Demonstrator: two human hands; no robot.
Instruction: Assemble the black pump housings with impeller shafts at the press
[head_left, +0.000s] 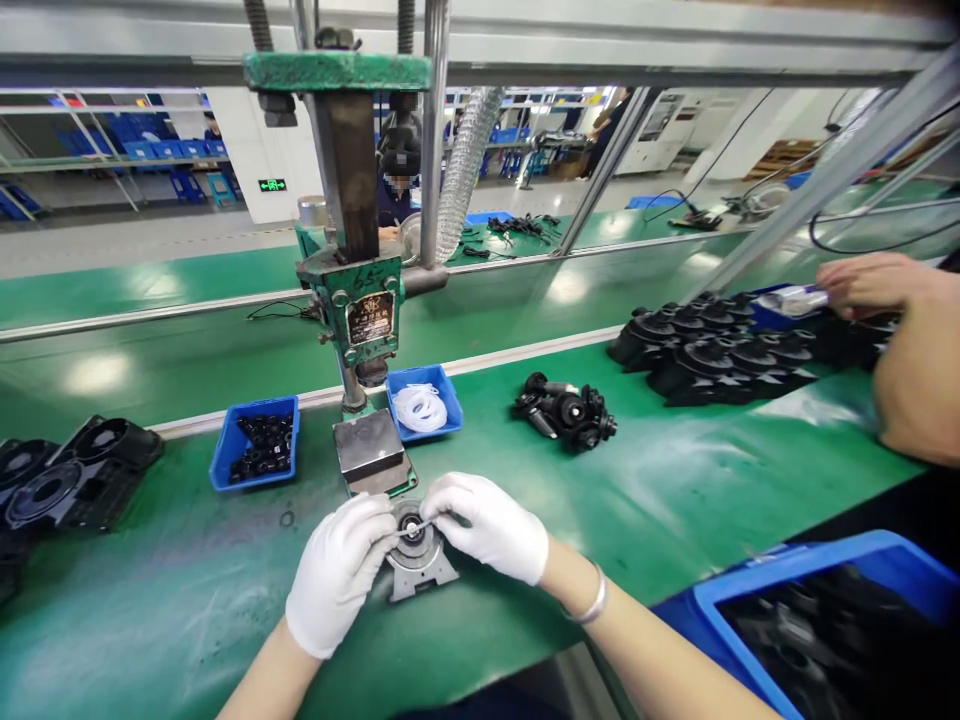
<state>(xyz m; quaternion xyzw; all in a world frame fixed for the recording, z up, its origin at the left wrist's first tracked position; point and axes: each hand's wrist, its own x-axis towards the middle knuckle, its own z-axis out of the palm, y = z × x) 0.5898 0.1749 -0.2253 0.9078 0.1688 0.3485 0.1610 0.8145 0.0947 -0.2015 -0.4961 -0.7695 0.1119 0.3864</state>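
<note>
My left hand [339, 570], in a white glove, rests on the left side of a round grey metal part [415, 560] that lies on the green bench in front of me. My right hand [491, 525], also gloved, pinches a thin metal tool [421, 526] whose tip sits at the part's centre. Just behind the part stands a green hand press [358, 300] with a grey steel base block [369, 447].
A blue tray of small black pieces [253, 440] and a blue tray of white rings [424, 402] flank the press. Black housings lie at left [67, 480], centre right [566, 410] and in a pile far right [712, 350]. A co-worker's arm [900, 340] reaches in at right. A blue bin [817, 610] sits near right.
</note>
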